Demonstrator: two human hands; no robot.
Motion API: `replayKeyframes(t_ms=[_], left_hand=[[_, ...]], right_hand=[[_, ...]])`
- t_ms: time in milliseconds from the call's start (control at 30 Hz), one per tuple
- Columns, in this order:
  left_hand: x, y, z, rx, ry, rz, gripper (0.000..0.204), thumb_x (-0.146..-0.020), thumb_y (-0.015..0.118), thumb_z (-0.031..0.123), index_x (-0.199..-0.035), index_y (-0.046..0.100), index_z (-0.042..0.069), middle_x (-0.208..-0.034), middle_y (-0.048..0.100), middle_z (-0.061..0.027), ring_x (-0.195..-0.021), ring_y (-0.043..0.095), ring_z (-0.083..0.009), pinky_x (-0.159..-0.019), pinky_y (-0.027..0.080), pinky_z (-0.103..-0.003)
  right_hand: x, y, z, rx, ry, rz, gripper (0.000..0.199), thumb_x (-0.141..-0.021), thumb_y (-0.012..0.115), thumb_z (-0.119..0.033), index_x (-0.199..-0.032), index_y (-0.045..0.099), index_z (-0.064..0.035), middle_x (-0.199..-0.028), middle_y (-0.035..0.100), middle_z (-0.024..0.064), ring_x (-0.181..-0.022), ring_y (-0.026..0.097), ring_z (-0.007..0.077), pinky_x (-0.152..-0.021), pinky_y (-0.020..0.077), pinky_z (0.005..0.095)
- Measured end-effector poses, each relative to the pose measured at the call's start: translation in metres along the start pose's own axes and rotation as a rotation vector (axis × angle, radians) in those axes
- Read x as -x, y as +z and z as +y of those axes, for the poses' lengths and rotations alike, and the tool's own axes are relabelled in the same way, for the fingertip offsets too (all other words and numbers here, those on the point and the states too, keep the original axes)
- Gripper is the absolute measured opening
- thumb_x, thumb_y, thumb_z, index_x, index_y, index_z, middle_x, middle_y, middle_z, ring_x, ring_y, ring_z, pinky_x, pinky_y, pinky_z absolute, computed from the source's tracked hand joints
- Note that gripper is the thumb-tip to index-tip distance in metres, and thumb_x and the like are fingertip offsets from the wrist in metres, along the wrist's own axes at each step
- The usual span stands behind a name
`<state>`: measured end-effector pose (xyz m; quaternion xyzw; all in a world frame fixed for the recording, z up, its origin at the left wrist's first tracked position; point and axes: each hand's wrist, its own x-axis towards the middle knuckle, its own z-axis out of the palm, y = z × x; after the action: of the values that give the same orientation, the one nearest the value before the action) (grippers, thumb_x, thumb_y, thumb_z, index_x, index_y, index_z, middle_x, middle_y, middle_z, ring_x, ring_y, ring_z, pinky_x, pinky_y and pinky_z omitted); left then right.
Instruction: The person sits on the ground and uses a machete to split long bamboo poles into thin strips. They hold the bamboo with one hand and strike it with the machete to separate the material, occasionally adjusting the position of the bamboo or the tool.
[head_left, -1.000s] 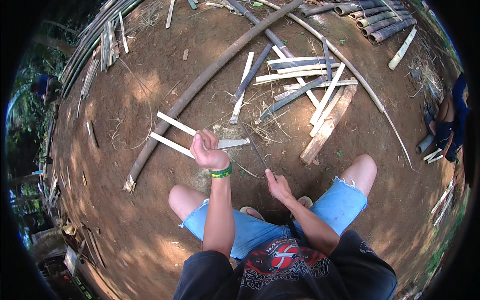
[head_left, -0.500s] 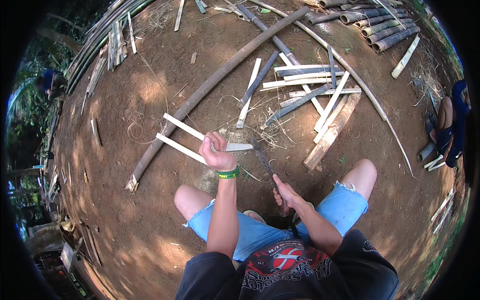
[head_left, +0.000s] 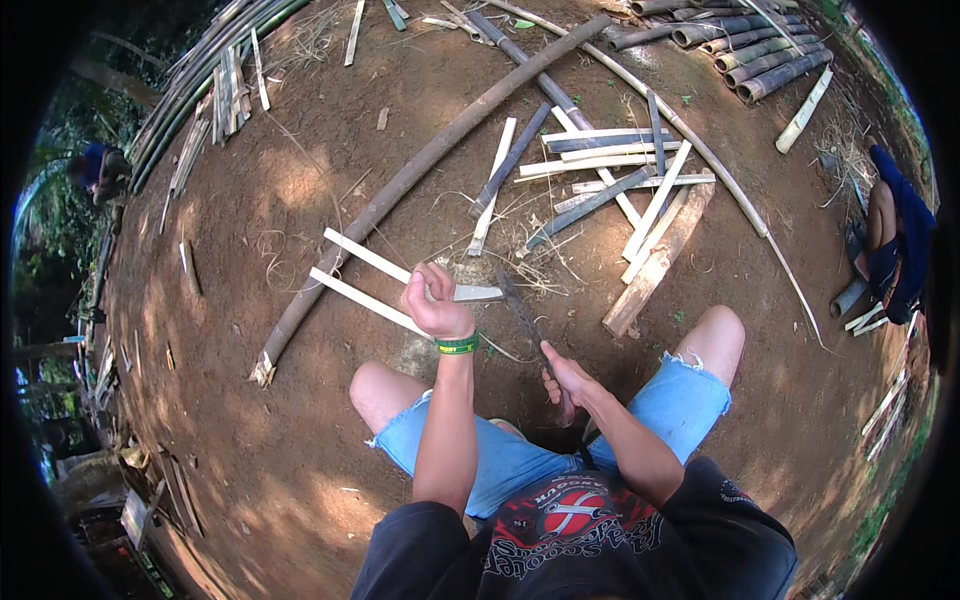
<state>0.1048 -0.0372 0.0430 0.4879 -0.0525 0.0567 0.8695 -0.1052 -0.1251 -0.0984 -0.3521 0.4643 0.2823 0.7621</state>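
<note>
My left hand [head_left: 436, 303] is closed tight around a pale bamboo strip [head_left: 392, 268] lying over the dirt ground [head_left: 300, 190]. My right hand [head_left: 567, 381] grips a long knife [head_left: 522, 313] beside it.

Bare dirt ground [head_left: 300, 180] — strewn with split bamboo slats [head_left: 610, 165] and long poles [head_left: 420, 180].

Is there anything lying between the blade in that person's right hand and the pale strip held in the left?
Nothing visible does. The left hand grips the pale bamboo strip, and the right hand holds the dark blade with its tip up beside the strip's near end. Only bare dirt and thin shavings show in the narrow gap between them.
</note>
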Motion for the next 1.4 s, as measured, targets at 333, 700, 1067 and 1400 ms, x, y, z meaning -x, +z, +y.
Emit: replayKeyframes(t_ms=[333,700,1067,1400], left_hand=[[-0.003,0.014,0.003,-0.021,-0.034,-0.001,0.039,-0.095,0.038,0.025,-0.059,0.030,0.011,-0.053,0.025,-0.0005,-0.049,0.025,-0.0107,-0.047,0.017,-0.029],[0.012,0.039,0.052,0.071,0.199,0.020,0.033,-0.097,0.040,0.032,-0.071,0.031,0.014,-0.063,0.032,0.0002,-0.057,0.026,-0.0098,-0.055,0.022,-0.026],[0.018,-0.035,0.068,-0.856,0.065,-0.146,0.025,-0.107,0.039,0.021,-0.111,0.052,0.000,-0.111,0.053,-0.0111,-0.101,0.051,-0.0204,-0.093,0.043,-0.036],[0.065,-0.047,0.079,-0.340,-0.219,-0.001,0.017,-0.099,0.063,0.013,-0.110,0.053,0.003,-0.109,0.058,-0.0074,-0.099,0.057,-0.0123,-0.091,0.051,-0.030]], right_hand=[[-0.030,-0.013,0.040,0.365,-0.115,0.369,0.073,-0.094,0.047,-0.069,-0.068,0.060,-0.0025,-0.063,0.060,0.0125,-0.054,0.059,0.0268,-0.055,0.0468,0.0428],[0.017,0.008,-0.013,0.130,-0.477,0.136,0.067,-0.099,0.046,-0.065,-0.063,0.049,-0.0084,-0.053,0.045,0.0013,-0.043,0.046,0.0121,-0.042,0.0373,0.0298],[0.020,0.038,-0.025,0.455,-0.652,0.263,0.067,-0.099,0.050,-0.056,-0.072,0.062,0.0036,-0.057,0.055,0.0121,-0.059,0.060,0.0231,-0.059,0.0459,0.0410],[0.115,0.109,-0.059,0.573,-0.857,-0.075,0.056,-0.100,0.053,-0.046,-0.078,0.066,0.0047,-0.054,0.049,0.0197,-0.054,0.052,0.0212,-0.056,0.0433,0.0416]])
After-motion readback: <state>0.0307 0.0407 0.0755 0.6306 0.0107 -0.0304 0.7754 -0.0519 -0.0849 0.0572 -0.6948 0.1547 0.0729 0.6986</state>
